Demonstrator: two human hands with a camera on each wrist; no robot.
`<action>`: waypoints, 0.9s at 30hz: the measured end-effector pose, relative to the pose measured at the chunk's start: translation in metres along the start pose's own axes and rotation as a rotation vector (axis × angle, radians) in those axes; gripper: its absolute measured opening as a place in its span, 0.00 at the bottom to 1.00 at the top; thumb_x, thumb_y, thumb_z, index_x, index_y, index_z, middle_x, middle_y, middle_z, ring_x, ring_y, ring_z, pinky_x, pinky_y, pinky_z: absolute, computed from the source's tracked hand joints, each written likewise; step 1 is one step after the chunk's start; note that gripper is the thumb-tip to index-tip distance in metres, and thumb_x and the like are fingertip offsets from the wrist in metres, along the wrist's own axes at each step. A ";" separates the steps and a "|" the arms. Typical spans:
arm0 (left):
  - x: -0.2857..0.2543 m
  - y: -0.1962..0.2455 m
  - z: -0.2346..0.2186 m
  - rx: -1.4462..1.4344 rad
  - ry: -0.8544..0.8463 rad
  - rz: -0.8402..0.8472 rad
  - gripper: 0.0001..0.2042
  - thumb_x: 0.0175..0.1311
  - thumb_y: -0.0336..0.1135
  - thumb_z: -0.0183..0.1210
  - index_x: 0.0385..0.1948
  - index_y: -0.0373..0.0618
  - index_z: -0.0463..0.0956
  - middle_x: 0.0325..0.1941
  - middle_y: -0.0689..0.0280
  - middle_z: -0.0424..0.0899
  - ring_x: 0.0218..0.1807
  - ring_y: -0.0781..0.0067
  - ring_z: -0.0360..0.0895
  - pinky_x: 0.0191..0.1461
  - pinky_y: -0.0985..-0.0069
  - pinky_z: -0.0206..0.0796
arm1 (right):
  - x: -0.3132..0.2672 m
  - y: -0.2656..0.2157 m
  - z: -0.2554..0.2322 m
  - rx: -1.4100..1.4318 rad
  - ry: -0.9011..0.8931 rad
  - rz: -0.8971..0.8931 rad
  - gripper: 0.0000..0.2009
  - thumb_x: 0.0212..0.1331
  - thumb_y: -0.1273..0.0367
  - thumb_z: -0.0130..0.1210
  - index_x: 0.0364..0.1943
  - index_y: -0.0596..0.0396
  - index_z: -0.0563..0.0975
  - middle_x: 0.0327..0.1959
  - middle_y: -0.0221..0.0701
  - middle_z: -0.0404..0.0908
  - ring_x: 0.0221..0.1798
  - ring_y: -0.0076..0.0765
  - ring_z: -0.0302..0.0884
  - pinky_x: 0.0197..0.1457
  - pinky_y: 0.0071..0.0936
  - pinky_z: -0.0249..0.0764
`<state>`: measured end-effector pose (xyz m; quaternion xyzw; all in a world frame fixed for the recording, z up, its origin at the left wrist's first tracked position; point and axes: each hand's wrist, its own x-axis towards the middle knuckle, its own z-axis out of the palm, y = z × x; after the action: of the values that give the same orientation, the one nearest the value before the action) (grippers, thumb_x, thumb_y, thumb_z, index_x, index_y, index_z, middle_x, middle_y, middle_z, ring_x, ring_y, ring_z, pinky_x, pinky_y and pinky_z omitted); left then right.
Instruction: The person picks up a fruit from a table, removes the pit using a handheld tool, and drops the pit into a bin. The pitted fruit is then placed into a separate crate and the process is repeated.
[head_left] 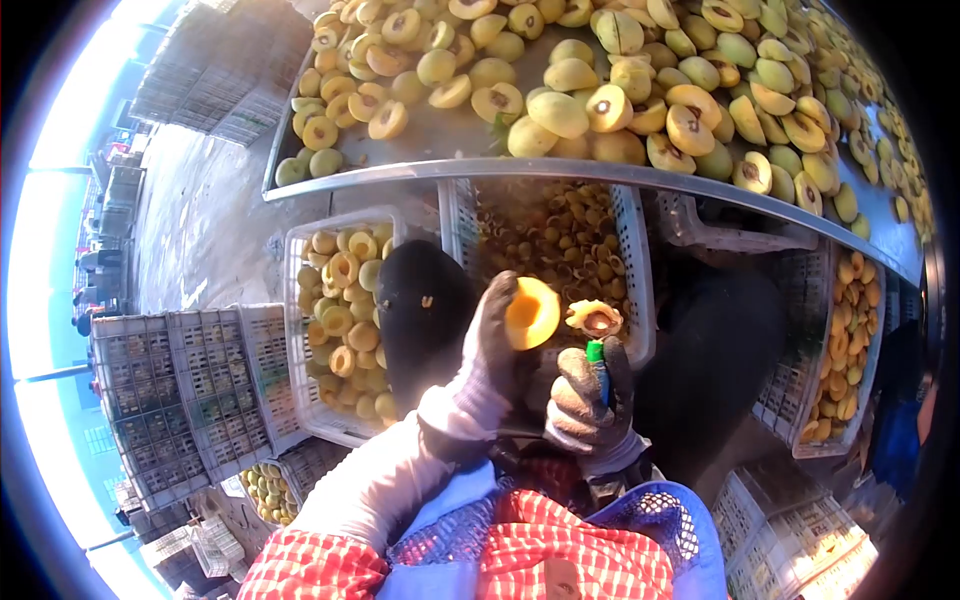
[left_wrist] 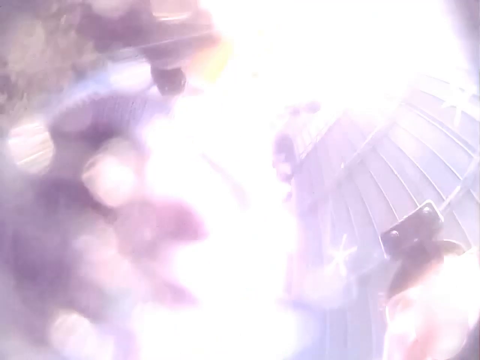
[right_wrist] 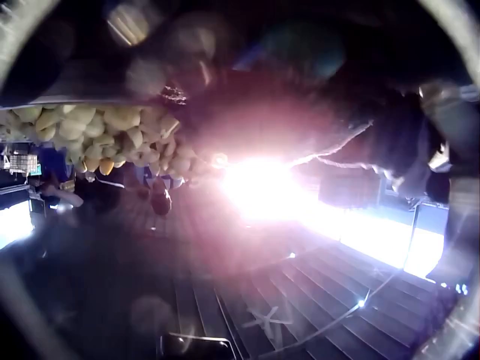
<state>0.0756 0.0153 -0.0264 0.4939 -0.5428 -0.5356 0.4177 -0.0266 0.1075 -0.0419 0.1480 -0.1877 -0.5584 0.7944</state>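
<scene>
In the head view my gloved left hand (head_left: 485, 335) holds a yellow peach half (head_left: 532, 313) by its edge, its smooth hollow facing up. Close beside it, my gloved right hand (head_left: 590, 408) grips the short handle of a pitting tool (head_left: 596, 352), green at the top and blue below. At the tool's upper end sits a brown peach pit (head_left: 598, 321) with a ragged ring of yellow flesh round it; the tool's tip is hidden. Both hands are over the near part of a crate (head_left: 632, 225) of brown pits and scraps. Glare washes out the left wrist view.
A metal-edged table (head_left: 480, 168) heaped with halved peaches (head_left: 690, 128) spans the front. Left of my knee (head_left: 425, 300) stands a white crate (head_left: 293, 330) of peach halves; another filled crate (head_left: 868, 400) stands at right. Stacked crates (head_left: 180, 400) rise at left.
</scene>
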 end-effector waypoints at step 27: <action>0.143 0.062 -0.020 0.105 -0.376 -0.064 0.26 0.47 0.25 0.66 0.51 0.41 0.69 0.43 0.64 0.78 0.47 0.77 0.74 0.54 0.78 0.66 | 0.048 -0.027 0.047 -0.680 0.509 0.057 0.24 0.63 0.46 0.42 0.30 0.53 0.71 0.12 0.26 0.67 0.11 0.23 0.61 0.13 0.19 0.56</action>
<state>0.0667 -0.1324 0.0257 0.4232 -0.6223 -0.6026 0.2653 -0.0559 0.0521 -0.0063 0.0054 0.2053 -0.5120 0.8341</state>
